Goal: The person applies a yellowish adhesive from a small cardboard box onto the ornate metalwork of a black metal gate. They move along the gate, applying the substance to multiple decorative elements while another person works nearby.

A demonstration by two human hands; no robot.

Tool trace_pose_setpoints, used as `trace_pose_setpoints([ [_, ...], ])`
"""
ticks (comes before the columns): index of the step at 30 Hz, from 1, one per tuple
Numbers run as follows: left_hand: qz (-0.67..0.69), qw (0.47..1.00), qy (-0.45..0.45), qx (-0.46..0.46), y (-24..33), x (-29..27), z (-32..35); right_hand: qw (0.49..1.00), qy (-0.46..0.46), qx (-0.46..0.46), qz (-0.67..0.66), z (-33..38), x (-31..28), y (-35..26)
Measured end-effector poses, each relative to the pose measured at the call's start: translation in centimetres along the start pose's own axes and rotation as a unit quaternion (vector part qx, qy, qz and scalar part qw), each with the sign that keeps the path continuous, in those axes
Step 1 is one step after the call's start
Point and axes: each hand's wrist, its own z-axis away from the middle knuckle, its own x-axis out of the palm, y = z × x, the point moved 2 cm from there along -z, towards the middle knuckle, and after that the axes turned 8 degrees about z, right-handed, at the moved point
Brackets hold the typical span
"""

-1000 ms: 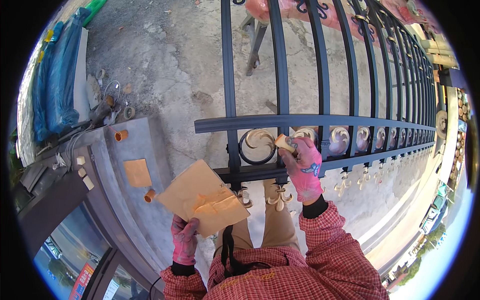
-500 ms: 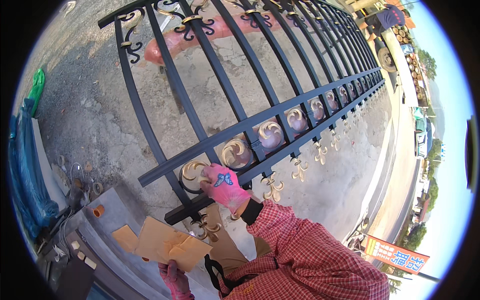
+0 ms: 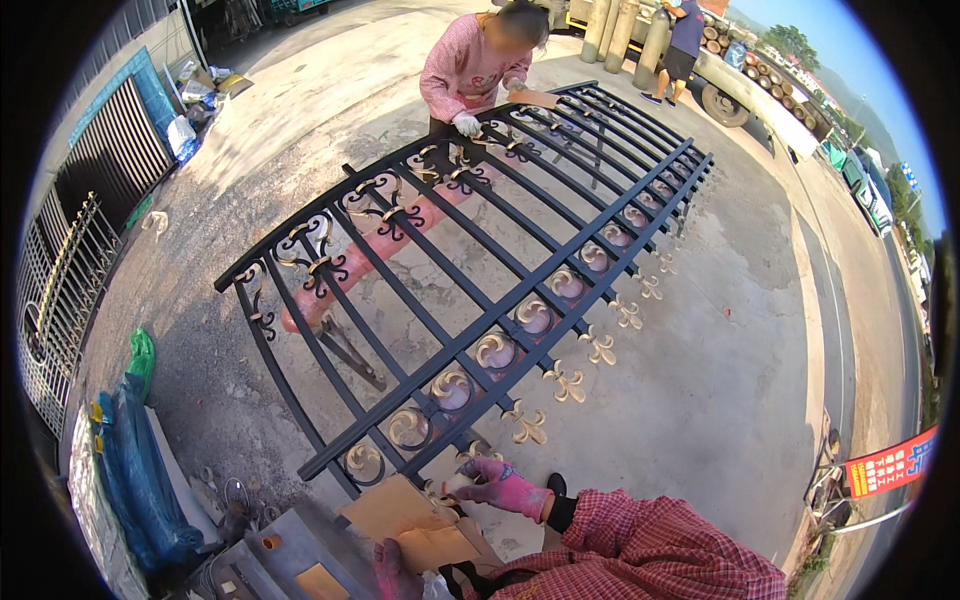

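A black metal railing with gold scrolls and gold spear-like finials lies raised in front of me. My right hand, in a pink glove, is by the gold finials at the railing's near end. Its fingers are closed; what they hold, if anything, is too small to make out. My left hand, also pink-gloved, grips a piece of brown cardboard low in front of me. A folded, lighter brown part lies on the cardboard.
Across the railing, a co-worker in white gloves holds a brown flat piece. A pink wrapped support runs beneath the railing. At left lie blue plastic wrapping and a grey surface with an orange-brown cup. Another person stands near a truck.
My right hand has come off the gold scroll ring and drawn back toward the cardboard. The view has lifted and turned, bringing the co-worker into sight. My left hand keeps the cardboard.
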Motion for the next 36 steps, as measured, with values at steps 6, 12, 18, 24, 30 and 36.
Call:
trace_pose_setpoints([
  [6, 0.025, 0.996, -0.065, -0.058, -5.8, 12.2, 1.8, 0.992, 0.104, 0.075, -0.015, 10.9, -14.8, -0.7],
  [12, -0.004, 0.981, -0.157, -0.112, -11.9, 25.3, 2.3, 0.962, 0.248, 0.009, -0.111, 18.9, -26.4, 3.2],
  [18, -0.054, 0.961, -0.218, -0.16, -17.0, 32.2, 0.7, 0.929, 0.32, 0.0, -0.188, 22.7, -32.6, 5.2],
  [24, -0.045, 0.957, -0.222, -0.182, -21.1, 38.7, -2.4, 0.924, 0.34, 0.004, -0.177, 22.0, -39.2, 6.0],
  [30, -0.018, 0.941, -0.268, -0.205, -26.5, 47.5, -7.2, 0.919, 0.373, -0.001, -0.128, 20.7, -48.8, 3.6],
  [36, -0.038, 0.923, -0.284, -0.256, -30.7, 57.4, -8.9, 0.886, 0.446, 0.002, -0.129, 22.6, -57.5, 2.7],
])
